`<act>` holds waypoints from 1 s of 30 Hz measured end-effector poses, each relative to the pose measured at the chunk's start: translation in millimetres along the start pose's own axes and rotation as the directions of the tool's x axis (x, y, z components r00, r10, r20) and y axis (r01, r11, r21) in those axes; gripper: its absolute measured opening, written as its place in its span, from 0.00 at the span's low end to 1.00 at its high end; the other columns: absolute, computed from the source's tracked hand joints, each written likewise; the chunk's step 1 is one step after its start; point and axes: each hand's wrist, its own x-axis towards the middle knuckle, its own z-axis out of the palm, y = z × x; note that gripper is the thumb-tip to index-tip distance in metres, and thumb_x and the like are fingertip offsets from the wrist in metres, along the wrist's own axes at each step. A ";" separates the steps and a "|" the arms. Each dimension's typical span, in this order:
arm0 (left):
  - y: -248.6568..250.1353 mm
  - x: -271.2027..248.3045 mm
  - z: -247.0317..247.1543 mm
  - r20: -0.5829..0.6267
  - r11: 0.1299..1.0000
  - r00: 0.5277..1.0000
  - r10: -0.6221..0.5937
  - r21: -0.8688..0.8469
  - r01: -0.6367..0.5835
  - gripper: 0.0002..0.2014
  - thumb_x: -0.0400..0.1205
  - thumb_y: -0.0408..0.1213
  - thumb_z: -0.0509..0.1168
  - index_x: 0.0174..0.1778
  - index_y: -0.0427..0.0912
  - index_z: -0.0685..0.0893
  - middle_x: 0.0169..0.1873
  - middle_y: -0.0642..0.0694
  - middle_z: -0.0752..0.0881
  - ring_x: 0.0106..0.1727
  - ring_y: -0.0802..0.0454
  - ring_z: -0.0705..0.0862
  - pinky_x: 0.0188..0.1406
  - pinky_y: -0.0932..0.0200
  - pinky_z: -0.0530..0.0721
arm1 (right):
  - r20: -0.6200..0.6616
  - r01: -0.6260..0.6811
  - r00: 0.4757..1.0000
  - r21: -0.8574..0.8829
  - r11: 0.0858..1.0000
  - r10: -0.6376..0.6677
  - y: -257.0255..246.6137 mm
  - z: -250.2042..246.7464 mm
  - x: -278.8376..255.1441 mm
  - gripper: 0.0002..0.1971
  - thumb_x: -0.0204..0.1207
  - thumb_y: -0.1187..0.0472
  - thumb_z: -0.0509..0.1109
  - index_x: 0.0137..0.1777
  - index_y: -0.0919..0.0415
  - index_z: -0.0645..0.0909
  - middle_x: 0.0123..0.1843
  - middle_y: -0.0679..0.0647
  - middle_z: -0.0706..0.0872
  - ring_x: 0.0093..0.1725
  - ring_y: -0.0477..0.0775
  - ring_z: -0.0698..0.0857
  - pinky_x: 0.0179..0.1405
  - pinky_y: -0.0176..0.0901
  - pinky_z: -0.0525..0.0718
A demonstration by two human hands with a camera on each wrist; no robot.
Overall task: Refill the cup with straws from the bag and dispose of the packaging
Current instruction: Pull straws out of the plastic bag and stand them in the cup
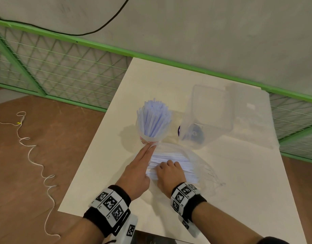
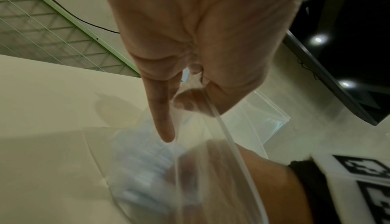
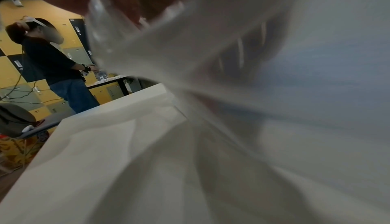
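Note:
A clear cup (image 1: 151, 136) stands mid-table, packed with pale blue straws (image 1: 154, 117). Just in front of it lies the clear plastic bag (image 1: 201, 166) with a flat bundle of white straws (image 1: 171, 158) inside. My left hand (image 1: 140, 166) reaches toward the cup's base with its fingers stretched out. In the left wrist view its thumb (image 2: 185, 101) pinches the bag's rim (image 2: 223, 127). My right hand (image 1: 169, 171) lies curled on the bundle of straws and shows through the film (image 2: 190, 170) in the left wrist view. The right wrist view is blurred by plastic.
A large clear plastic bin (image 1: 209, 113) stands tilted behind and right of the cup, with a dark round thing (image 1: 194, 132) at its bottom. The table's left edge (image 1: 91, 152) drops to a brown floor with a white cord (image 1: 35, 162). Another person (image 3: 52, 60) stands far off.

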 end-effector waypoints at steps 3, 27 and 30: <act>0.5 -0.1 0.2 -0.001 1.000 1.000 -0.001 0.006 0.001 0.49 0.71 0.16 0.55 0.85 0.59 0.52 0.82 0.71 0.47 0.81 0.61 0.64 0.73 0.55 0.76 | 0.017 0.027 1.000 -0.033 0.999 -0.027 1.4 -1.0 2.9 0.10 0.73 0.64 0.66 0.54 0.60 0.82 0.53 0.57 0.85 0.55 0.62 0.80 0.54 0.53 0.75; 0.5 -2.0 -6.3 0.030 0.998 0.998 -0.058 0.004 0.058 0.48 0.71 0.16 0.56 0.85 0.56 0.54 0.83 0.69 0.49 0.77 0.53 0.71 0.67 0.60 0.76 | 0.071 0.033 0.997 0.080 0.996 -0.038 9.1 -8.4 -6.3 0.15 0.78 0.54 0.61 0.62 0.58 0.70 0.51 0.55 0.87 0.53 0.62 0.83 0.57 0.55 0.71; -2.4 -3.4 -5.0 0.031 0.999 0.999 -0.043 0.006 0.043 0.48 0.70 0.16 0.56 0.85 0.56 0.55 0.83 0.68 0.50 0.79 0.55 0.69 0.72 0.57 0.77 | 0.076 0.046 0.996 0.071 0.996 -0.051 10.6 -2.2 -7.1 0.15 0.78 0.58 0.61 0.64 0.57 0.72 0.52 0.54 0.87 0.52 0.62 0.83 0.54 0.53 0.71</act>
